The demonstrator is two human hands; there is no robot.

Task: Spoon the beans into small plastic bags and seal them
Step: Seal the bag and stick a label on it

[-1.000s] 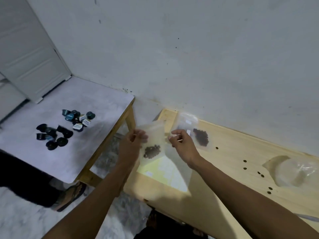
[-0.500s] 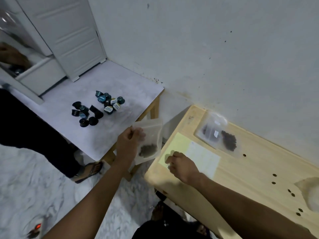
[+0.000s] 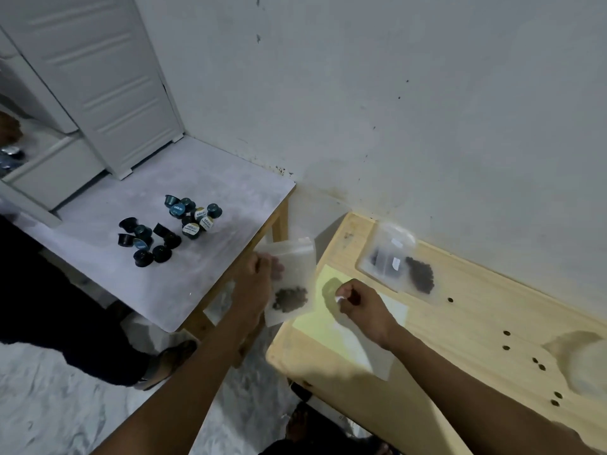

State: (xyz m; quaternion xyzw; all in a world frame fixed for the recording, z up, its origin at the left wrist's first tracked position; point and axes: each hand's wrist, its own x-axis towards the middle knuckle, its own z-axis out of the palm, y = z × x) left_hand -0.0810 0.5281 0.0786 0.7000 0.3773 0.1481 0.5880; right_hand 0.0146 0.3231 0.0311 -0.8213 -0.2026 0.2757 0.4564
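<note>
Pale grey wall [image 3: 394,93] runs behind two surfaces: a wooden counter [image 3: 476,323] on the right and a lower counter with a grey marbled top [image 3: 164,274] on the left, with a gap of marbled floor [image 3: 49,405] between and below them.

At the gap, the left hand [image 3: 259,277] grips a small clear plastic bag [image 3: 290,280] by its side edge, fingers curled onto the film. The bag hangs upright in the air beside the wooden counter's left end, and a small dark clump of beans [image 3: 290,298] sits in its lower half. The right hand [image 3: 358,302] hovers just over a sheet of pale yellow and white paper [image 3: 345,330] lying on the wooden counter; its fingers are curled, and a bit of white shows at the fingertips, too small to identify.

Farther back on the wooden counter, near the wall, other clear plastic bags [image 3: 387,257] lie flat, with a heap of dark beans [image 3: 420,274] inside and small white labels whose writing is unreadable. Loose beans [image 3: 506,333] are scattered across the wood to the right.

On the grey counter lies a cluster of dark coffee capsules [image 3: 170,228], some with teal or cream foil lids; the lid print is too small to read. A sandalled foot [image 3: 170,359] of another person stands on the floor below.
</note>
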